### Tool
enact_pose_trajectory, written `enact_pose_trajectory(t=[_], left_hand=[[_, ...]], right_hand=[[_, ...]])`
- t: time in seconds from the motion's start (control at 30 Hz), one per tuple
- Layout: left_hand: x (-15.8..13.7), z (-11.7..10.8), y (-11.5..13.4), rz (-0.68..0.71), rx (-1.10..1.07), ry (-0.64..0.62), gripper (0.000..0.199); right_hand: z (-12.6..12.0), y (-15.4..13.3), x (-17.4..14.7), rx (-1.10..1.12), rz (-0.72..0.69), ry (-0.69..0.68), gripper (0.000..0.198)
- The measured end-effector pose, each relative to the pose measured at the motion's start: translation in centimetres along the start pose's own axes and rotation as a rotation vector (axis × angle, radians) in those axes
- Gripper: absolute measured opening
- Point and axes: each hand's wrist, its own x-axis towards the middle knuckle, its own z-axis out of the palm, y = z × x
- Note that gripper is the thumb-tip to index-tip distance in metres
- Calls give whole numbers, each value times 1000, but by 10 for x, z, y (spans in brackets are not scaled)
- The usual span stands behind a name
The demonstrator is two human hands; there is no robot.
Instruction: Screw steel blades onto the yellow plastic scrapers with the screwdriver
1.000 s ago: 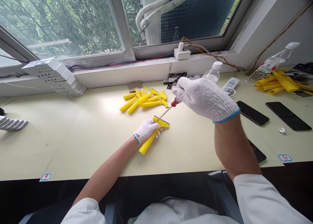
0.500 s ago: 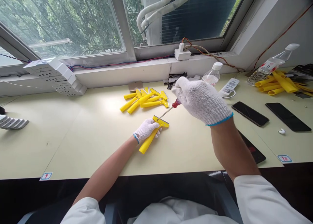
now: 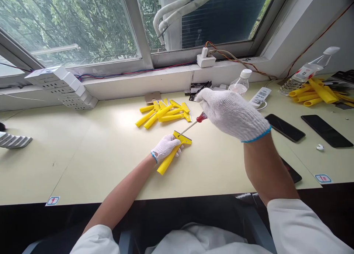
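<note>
I see the left hand [image 3: 167,147], white knit glove, fingers wrapped round a yellow scraper [image 3: 167,163] just below frame centre. Scraper's long axis runs diagonally: smooth, rounded, plastic-looking handle toward lower left, wide flat head toward upper right, thin metallic strip along the head's edge. Right hand [image 3: 232,112], right of centre, same knit with blue cuff trim, fist closed on a screwdriver [image 3: 200,117]; red collar, thin straight metal shaft slanting down-left, tip at the scraper's head. Upper middle: loose yellow scraper pile [image 3: 159,116] on smooth cream table [image 3: 110,165]. Upper right: clear plastic bottle [image 3: 306,71], tilted.
</note>
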Motion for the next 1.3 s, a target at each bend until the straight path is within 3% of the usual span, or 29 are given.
enact_pose_trajectory(t=[0.1, 0.17, 0.23, 0.3, 0.4, 0.47, 0.57, 0.63, 0.7, 0.8, 0.9, 1.13, 1.2, 1.3], left_hand=[[2, -1, -3, 10, -4, -8, 19], [2, -1, -4, 23, 6, -15, 21], [2, -1, -4, 32, 17, -17, 21], [2, -1, -3, 30, -1, -13, 21], [1, -1, -2, 21, -32, -13, 23], [1, -2, -2, 16, -33, -19, 23], [2, -2, -2, 13, -46, -38, 23], [2, -2, -2, 18, -57, -44, 24], [1, -2, -1, 18, -55, -44, 25], [-1, 0, 2, 3, -54, -42, 24], [-1, 0, 2, 0, -67, -41, 25], [0, -1, 0, 11, -58, -49, 25], [-1, 0, 2, 13, -44, -44, 26], [-1, 1, 4, 9, -54, -40, 27]], right_hand=[[-9, -9, -2, 97, -177, -36, 27], [-10, -18, -1, 154, -206, -38, 24], [-6, -27, 1, 126, -112, 10, 17], [2, -31, 3, 28, 70, 103, 7], [8, -26, 4, -121, 258, 169, 20], [6, -17, 3, -112, 189, 104, 19], [-4, -6, 1, 72, 27, 6, 17], [-8, -4, 1, 193, -9, -25, 21], [-9, -6, 3, 229, 0, -41, 23], [-4, -11, 7, 96, 117, -21, 8], [0, -7, 9, -45, 196, -6, 17], [-12, 4, 4, 269, -160, -129, 19], [-9, -1, 5, 265, -135, -104, 18], [-1, -6, 7, 82, 48, 26, 17]])
